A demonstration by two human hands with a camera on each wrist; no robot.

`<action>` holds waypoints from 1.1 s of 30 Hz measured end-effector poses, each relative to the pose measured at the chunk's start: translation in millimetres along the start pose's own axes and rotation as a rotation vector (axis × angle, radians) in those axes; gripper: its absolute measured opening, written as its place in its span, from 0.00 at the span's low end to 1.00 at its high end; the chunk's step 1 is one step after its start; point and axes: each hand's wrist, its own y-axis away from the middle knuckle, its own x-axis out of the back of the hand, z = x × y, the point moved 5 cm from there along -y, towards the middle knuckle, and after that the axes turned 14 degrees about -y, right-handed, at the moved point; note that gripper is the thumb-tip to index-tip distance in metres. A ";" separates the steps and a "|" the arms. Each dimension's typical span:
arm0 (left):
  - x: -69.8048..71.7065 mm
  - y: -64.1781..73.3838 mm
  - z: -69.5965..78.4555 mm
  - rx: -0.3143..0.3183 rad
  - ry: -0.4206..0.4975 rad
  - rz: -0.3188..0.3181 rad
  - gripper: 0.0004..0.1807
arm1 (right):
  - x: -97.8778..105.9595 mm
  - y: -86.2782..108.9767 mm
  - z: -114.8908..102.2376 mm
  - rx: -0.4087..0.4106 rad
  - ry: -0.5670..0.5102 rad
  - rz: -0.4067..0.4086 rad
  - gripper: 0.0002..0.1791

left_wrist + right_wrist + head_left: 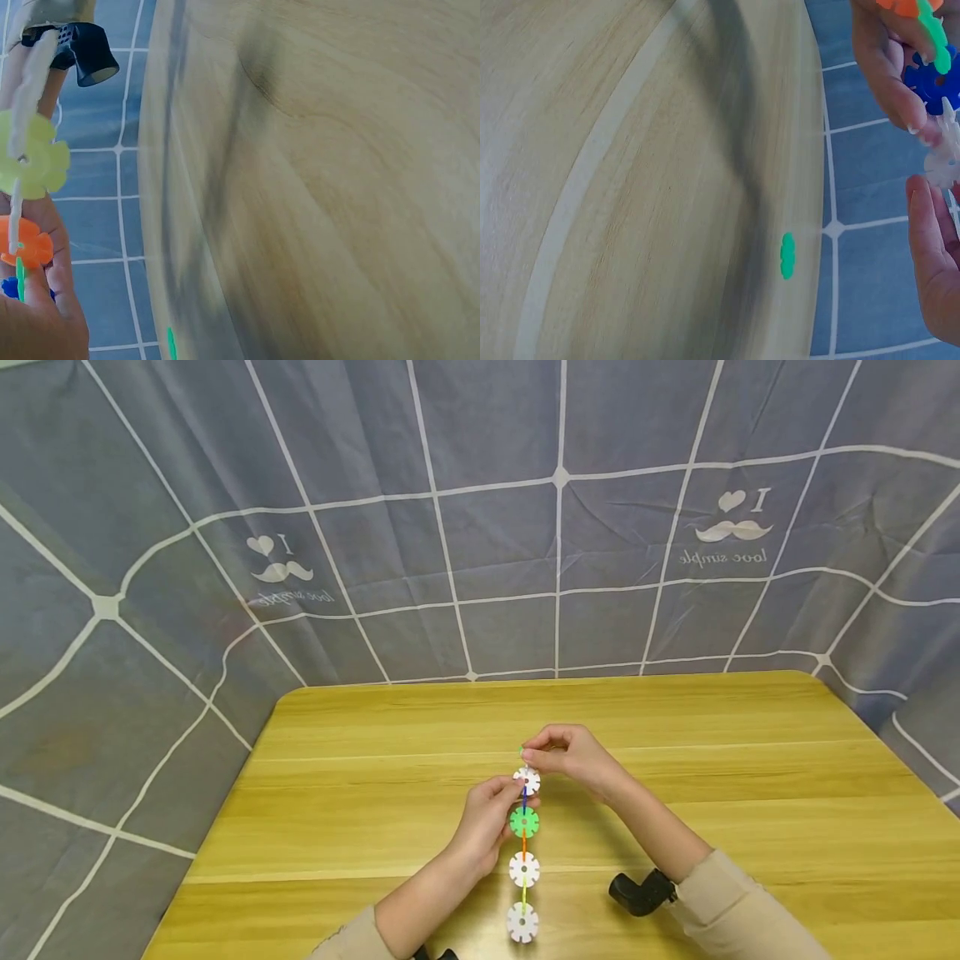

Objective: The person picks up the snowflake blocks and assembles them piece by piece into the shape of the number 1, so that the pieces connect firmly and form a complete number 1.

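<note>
A straight chain of slotted plastic discs hangs between my hands, with faces and edges alternating. In the head view it runs from a white disc point(529, 782) through a green disc point(524, 822) to white ones nearer me. Thin blue, orange and yellow discs join them edge-on. My left hand point(483, 822) grips the chain around the blue disc point(932, 84). My right hand point(566, 753) pinches a whitish disc, mostly hidden by fingers, at the chain's far end. The left wrist view shows a yellow disc point(49, 161) and an orange disc point(34, 244) on the chain.
A green disc point(787, 256) lies on the wooden table point(667, 225) near its edge. Grey cloth with white lines point(495, 543) hangs behind the table and at both sides. A black wrist camera point(641, 893) sits at my right sleeve.
</note>
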 end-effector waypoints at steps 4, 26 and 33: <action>-2.3 0.5 0.3 0.004 -0.017 -0.022 0.14 | 1.0 2.1 0.3 0.010 0.029 -0.013 0.14; -7.9 -7.1 3.1 0.082 -0.160 -0.045 0.26 | 4.3 8.2 5.2 0.018 0.103 -0.002 0.19; -7.6 -10.1 -1.6 0.095 -0.171 -0.087 0.25 | 5.6 6.9 10.0 0.000 0.100 -0.023 0.19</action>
